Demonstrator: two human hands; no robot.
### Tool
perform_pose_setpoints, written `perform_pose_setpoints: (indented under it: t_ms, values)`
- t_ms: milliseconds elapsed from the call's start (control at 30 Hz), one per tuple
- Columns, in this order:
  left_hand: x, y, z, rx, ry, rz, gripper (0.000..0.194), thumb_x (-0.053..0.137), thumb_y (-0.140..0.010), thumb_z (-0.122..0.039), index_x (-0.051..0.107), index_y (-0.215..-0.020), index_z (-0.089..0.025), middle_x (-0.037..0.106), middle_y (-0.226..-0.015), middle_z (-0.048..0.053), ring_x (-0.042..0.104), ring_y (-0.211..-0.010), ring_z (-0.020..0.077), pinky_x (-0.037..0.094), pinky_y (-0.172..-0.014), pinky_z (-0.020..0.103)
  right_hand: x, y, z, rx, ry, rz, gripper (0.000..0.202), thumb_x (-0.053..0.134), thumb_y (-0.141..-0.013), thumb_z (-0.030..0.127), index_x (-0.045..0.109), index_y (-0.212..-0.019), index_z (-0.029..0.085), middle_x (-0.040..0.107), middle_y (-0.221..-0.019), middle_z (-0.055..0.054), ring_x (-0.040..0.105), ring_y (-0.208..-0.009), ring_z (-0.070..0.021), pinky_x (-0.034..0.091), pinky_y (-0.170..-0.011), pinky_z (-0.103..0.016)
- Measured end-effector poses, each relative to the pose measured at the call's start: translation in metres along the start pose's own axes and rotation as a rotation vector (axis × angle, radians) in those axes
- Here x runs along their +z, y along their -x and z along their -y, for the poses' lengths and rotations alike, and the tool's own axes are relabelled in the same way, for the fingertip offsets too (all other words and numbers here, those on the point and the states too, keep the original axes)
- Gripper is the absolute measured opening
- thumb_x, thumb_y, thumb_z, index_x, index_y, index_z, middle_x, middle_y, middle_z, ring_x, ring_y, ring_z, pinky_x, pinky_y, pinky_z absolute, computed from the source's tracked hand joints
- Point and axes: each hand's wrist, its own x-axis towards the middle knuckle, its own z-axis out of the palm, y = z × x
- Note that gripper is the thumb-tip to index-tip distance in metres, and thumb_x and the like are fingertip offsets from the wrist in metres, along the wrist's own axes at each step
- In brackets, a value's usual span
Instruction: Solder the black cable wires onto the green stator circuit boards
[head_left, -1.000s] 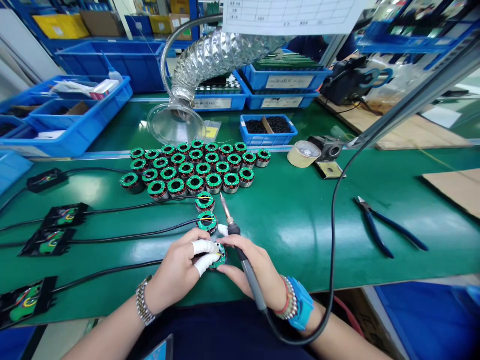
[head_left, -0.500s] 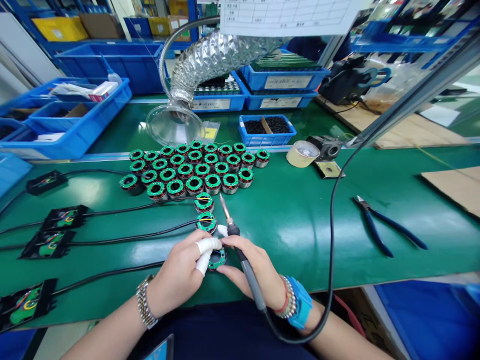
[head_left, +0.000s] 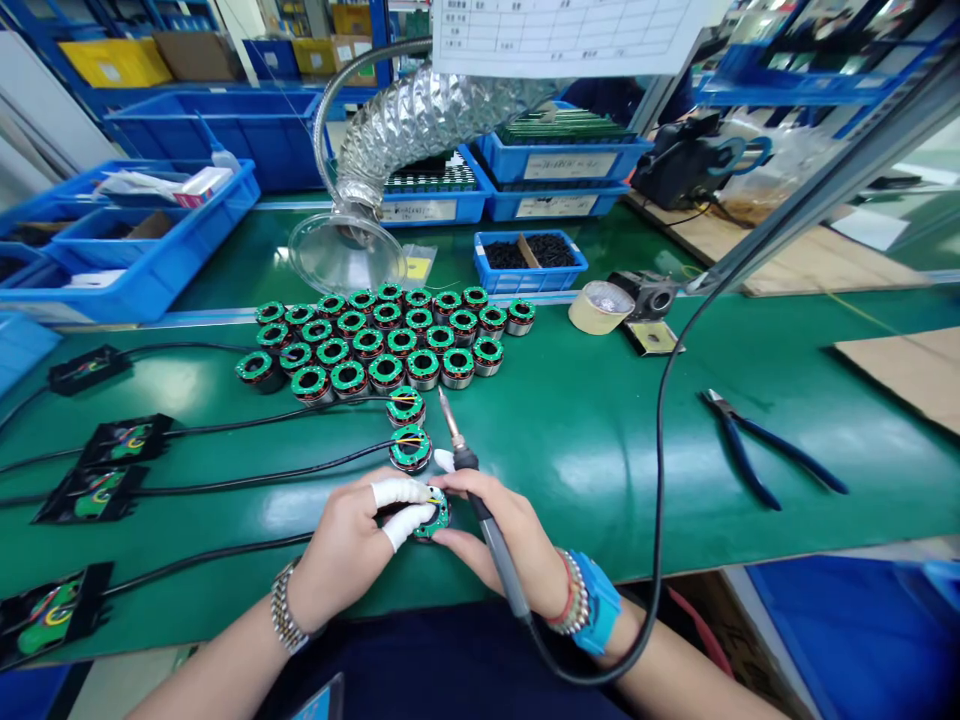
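My left hand (head_left: 349, 545), with white finger cots on thumb and forefinger, pinches the end of a black cable (head_left: 217, 553) over a motor stator (head_left: 439, 522). A bit of yellow wire shows at the stator's green ring board; the fingers hide the rest. My right hand (head_left: 517, 530) grips a soldering iron (head_left: 501, 565), its tip pointing up and away from me. That hand's thumb and fingertips also steady the stator's right side. Just beyond, two stators (head_left: 410, 450) lie in a column with cables joined to them.
Several more stators (head_left: 386, 370) stand in rows behind. Open black housings (head_left: 97, 492) with wired boards lie left. Cutting pliers (head_left: 772, 445), a tape roll (head_left: 601, 306) and a soldering iron stand (head_left: 646, 310) are to the right. A fume duct funnel (head_left: 347, 255) hangs at the back, near blue bins (head_left: 531, 262).
My left fingers have shifted slightly left and opened up the view of the stator, where yellow wire now shows. The right hand and soldering iron have hardly moved.
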Motion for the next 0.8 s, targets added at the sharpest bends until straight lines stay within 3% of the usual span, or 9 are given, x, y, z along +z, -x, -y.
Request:
perform_pose_setpoints:
  t_ms: [133,333,433,600,800]
  values:
    - [-0.004,-0.003,-0.002,-0.03,-0.001,0.071,0.007,0.06,-0.082,-0.016,0.065,-0.077,-0.02,0.06,-0.082,-0.001,0.059,-0.075,0.0094,0.047,-0.069,0.018,0.002,0.0,-0.001,0.019,0.018,0.0,0.043,0.066,-0.078,0.023,0.048,-0.117,0.02,0.065,-0.104,-0.008,0.064,-0.093,-0.0179,0.054,-0.083,-0.03]
    - [0.001,-0.003,-0.005,0.025,-0.123,0.056,0.009,0.057,-0.082,-0.012,0.06,-0.075,-0.017,0.055,-0.081,0.0,0.054,-0.07,0.0092,0.043,-0.064,0.02,-0.008,0.002,0.006,-0.034,0.069,-0.091,0.045,0.066,-0.077,0.018,0.048,-0.118,0.019,0.065,-0.107,-0.009,0.064,-0.097,-0.0193,0.054,-0.081,-0.029]
    - [0.001,-0.003,-0.004,0.038,-0.127,0.064,0.009,0.056,-0.083,-0.012,0.06,-0.076,-0.017,0.055,-0.083,0.0,0.054,-0.07,0.0089,0.043,-0.065,0.02,-0.025,0.005,0.016,-0.09,0.118,-0.167,0.031,0.061,-0.079,0.012,0.056,-0.108,0.021,0.069,-0.094,-0.006,0.066,-0.086,-0.017,0.054,-0.077,-0.027]
    - [-0.001,-0.004,-0.001,0.053,-0.111,0.087,0.006,0.056,-0.083,-0.013,0.061,-0.081,-0.017,0.055,-0.087,0.001,0.055,-0.072,0.0087,0.043,-0.066,0.02,-0.054,0.011,0.032,-0.19,0.121,-0.145,0.029,0.056,-0.081,0.016,0.061,-0.109,0.018,0.064,-0.068,-0.003,0.059,-0.062,-0.0152,0.051,-0.057,-0.027]
    - [-0.001,-0.003,0.001,0.074,-0.116,0.095,0.007,0.056,-0.083,-0.011,0.06,-0.081,-0.017,0.055,-0.088,0.001,0.054,-0.073,0.0089,0.043,-0.066,0.02,-0.059,0.016,0.036,-0.146,0.07,-0.101,0.027,0.051,-0.074,0.006,0.066,-0.094,0.015,0.057,-0.057,-0.002,0.052,-0.053,-0.0135,0.045,-0.05,-0.027]
